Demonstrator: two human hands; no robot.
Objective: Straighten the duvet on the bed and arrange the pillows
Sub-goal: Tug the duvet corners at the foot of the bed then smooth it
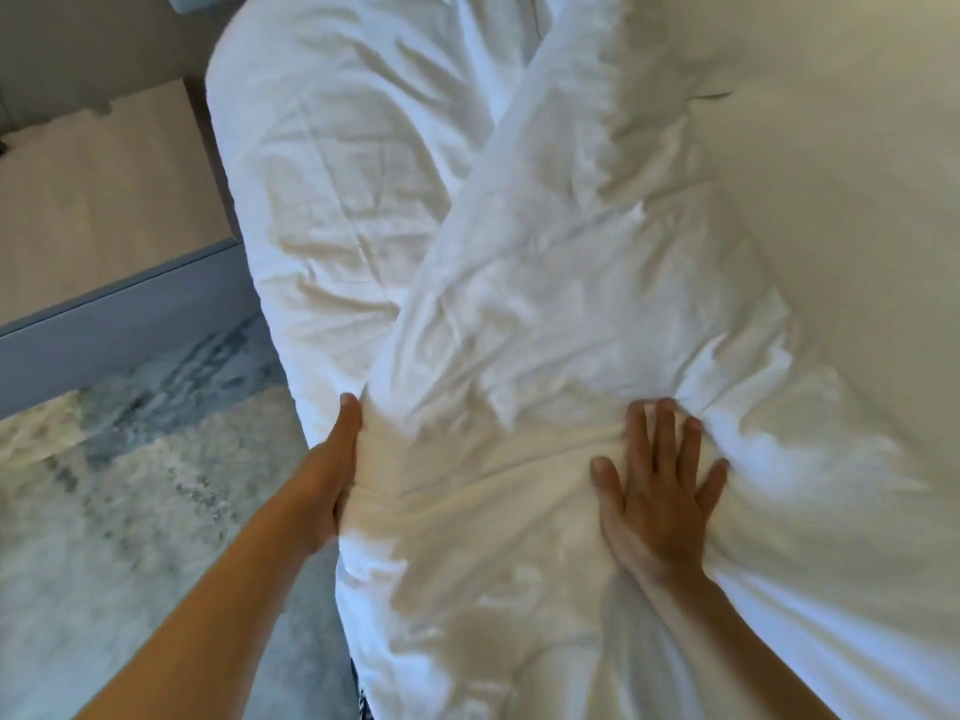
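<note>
Right hand [655,491] flat, fingers spread on duvet [467,304]; left hand [332,475] cupping duvet's side edge.

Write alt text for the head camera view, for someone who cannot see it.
Two bare hands press on a rumpled white duvet: the left hand at its hanging edge, the right hand flat with fingers spread. A patterned rug lies beside the bed.

You have a matt white cloth duvet [519,304], heavily creased; rug [130,485] rough pile; bench [98,200] pale matt wood.
</note>
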